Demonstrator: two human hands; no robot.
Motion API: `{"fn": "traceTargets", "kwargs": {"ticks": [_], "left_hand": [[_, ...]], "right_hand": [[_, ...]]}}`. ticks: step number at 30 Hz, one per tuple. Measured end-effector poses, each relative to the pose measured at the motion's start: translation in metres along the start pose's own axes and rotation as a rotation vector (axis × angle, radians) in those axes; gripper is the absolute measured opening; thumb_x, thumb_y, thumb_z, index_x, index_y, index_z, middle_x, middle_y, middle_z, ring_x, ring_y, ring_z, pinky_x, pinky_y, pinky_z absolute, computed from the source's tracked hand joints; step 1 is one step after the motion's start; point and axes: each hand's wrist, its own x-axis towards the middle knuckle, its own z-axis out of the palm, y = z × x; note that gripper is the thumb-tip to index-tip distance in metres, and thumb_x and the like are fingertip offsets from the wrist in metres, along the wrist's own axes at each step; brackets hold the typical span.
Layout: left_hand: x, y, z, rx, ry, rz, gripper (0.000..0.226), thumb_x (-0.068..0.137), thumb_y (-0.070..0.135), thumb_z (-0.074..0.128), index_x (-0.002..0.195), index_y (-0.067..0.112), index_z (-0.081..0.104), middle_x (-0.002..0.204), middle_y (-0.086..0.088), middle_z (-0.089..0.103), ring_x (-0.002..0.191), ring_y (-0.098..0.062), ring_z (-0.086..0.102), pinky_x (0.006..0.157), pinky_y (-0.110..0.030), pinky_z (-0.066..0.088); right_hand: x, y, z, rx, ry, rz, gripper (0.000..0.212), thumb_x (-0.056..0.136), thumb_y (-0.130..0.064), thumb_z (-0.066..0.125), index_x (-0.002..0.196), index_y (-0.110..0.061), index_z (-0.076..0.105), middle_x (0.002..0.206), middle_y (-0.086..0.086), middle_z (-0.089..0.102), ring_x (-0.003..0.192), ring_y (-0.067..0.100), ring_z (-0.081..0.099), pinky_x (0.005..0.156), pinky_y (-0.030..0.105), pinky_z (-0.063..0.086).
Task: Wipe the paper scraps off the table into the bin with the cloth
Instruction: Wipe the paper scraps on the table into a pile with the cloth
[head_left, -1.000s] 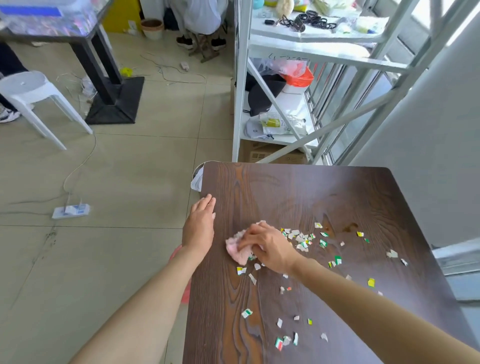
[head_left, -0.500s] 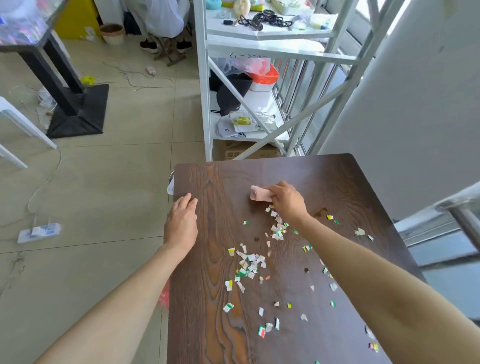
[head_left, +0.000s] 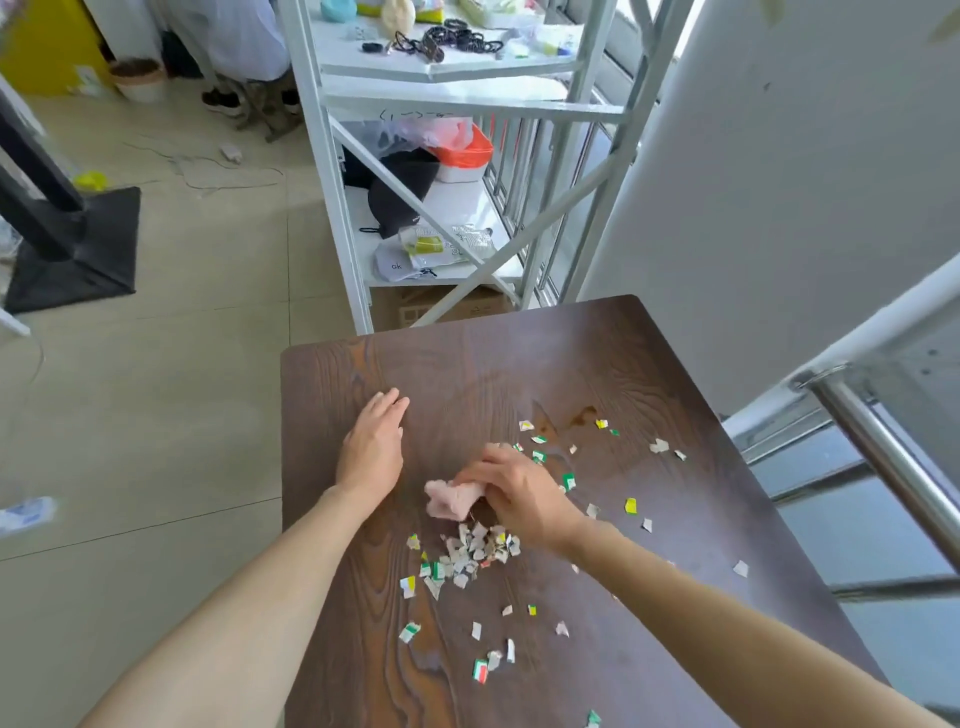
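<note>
A dark wooden table (head_left: 467, 374) carries several small white, green and yellow paper scraps. The thickest heap of scraps (head_left: 470, 553) lies just below my right hand (head_left: 519, 493), which is closed on a crumpled pink cloth (head_left: 449, 500) pressed to the tabletop. Looser scraps (head_left: 631, 505) are spread to the right and toward the near edge. My left hand (head_left: 371, 449) rests flat on the table to the left of the cloth, fingers together, holding nothing. No bin is visible.
A white metal shelf rack (head_left: 337, 208) with bags and clutter stands beyond the table's far edge. A white wall (head_left: 779, 182) and a steel railing (head_left: 883, 457) run along the right. Tiled floor (head_left: 156, 415) lies left, with a black stand base (head_left: 78, 249).
My right hand has pulled the cloth from the far part of the table back toward me, bunching scraps into a heap. My left hand has shifted further onto the table. The view has moved.
</note>
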Motion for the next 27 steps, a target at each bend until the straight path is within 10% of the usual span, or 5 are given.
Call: {"fn": "traceTargets", "kwargs": {"ticks": [6,13,23,27], "left_hand": [[0.008,0.002,0.006,0.009,-0.006,-0.006,0.045,0.096,0.006,0.041,0.14,0.012,0.042,0.153,-0.003,0.034,0.143,-0.018,0.024,0.115,-0.036,0.027],[0.014,0.022,0.015,-0.006,0.013,0.054,0.044,0.096,0.009,0.042,0.14,0.011,0.042,0.152,-0.004,0.035,0.142,-0.018,0.026,0.116,-0.032,0.021],[0.037,0.066,0.032,0.031,-0.027,0.079,0.04,0.097,0.012,0.041,0.136,0.012,0.047,0.147,-0.004,0.042,0.138,-0.022,0.032,0.113,-0.039,0.031],[0.043,0.082,0.036,0.032,-0.04,0.13,0.039,0.095,0.011,0.045,0.133,0.013,0.051,0.145,-0.001,0.045,0.134,-0.019,0.037,0.107,-0.04,0.038]], "right_hand": [[0.032,0.081,-0.066,-0.112,0.31,0.361,0.035,0.081,-0.008,0.046,0.104,-0.015,0.071,0.096,0.01,0.064,0.089,0.034,0.057,0.073,0.04,0.049],[0.025,0.098,-0.037,-0.196,0.253,0.469,0.037,0.08,-0.005,0.053,0.108,-0.022,0.069,0.097,0.006,0.064,0.091,0.033,0.055,0.073,0.04,0.048],[-0.027,0.042,0.001,-0.094,-0.002,0.066,0.04,0.074,-0.002,0.054,0.109,-0.019,0.067,0.093,0.004,0.062,0.084,0.027,0.054,0.071,0.036,0.047],[-0.025,0.062,-0.034,0.039,0.091,0.178,0.033,0.083,-0.001,0.05,0.106,-0.018,0.067,0.092,0.006,0.061,0.089,0.026,0.055,0.077,0.034,0.043]]}}
